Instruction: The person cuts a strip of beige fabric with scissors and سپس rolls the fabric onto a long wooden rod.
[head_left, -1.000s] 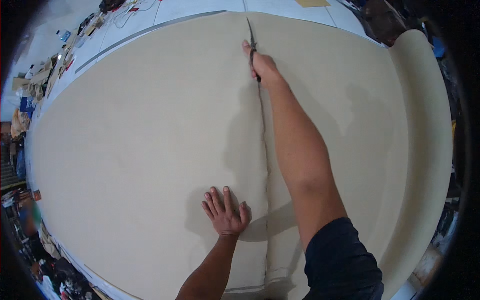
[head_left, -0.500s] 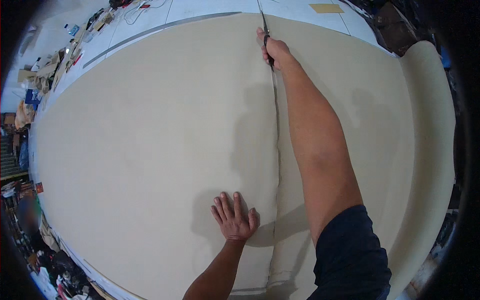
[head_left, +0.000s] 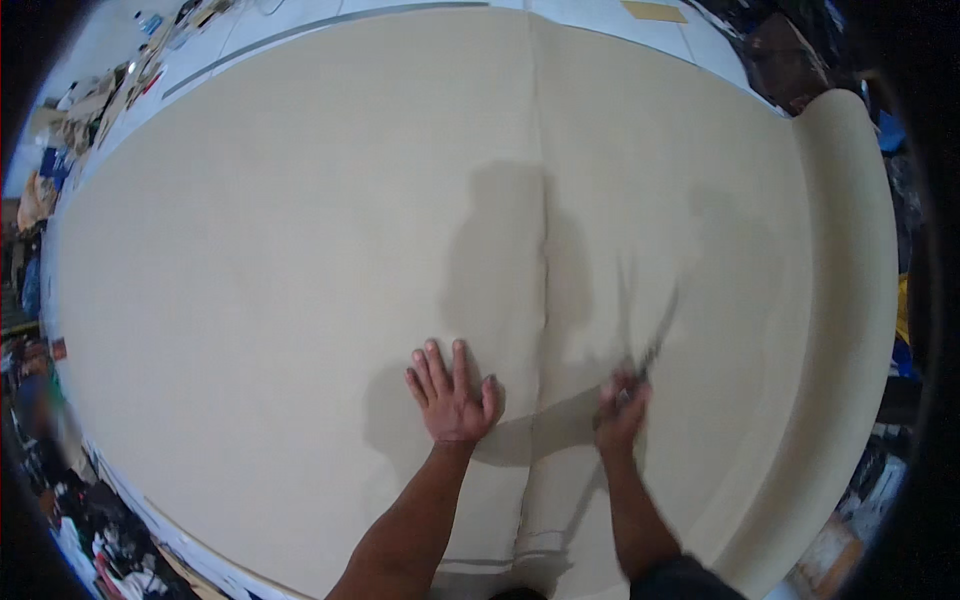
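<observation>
A broad beige sheet (head_left: 270, 250) lies spread out below me, and a cut line (head_left: 543, 270) with a slightly wavy edge runs across it from far to near. My left hand (head_left: 452, 405) rests flat on the sheet just left of that line, fingers spread, holding nothing. To the right of the line, my right hand (head_left: 622, 410) grips a pair of scissors (head_left: 657, 340) by the handles. Their blades point away from me and are smeared by motion. Whether the blades touch the sheet I cannot tell.
The sheet's rolled part (head_left: 850, 300) runs along the right side. A long grey strip (head_left: 300, 38) lies by the far left edge, on a white tiled surface. A tan card (head_left: 655, 12) and dark bags (head_left: 785, 60) are at the back right. Clutter (head_left: 110, 540) fills the left.
My right hand has come back toward me and to the right with the scissors, away from the far end of the cut. My left hand stays flat in about the same place.
</observation>
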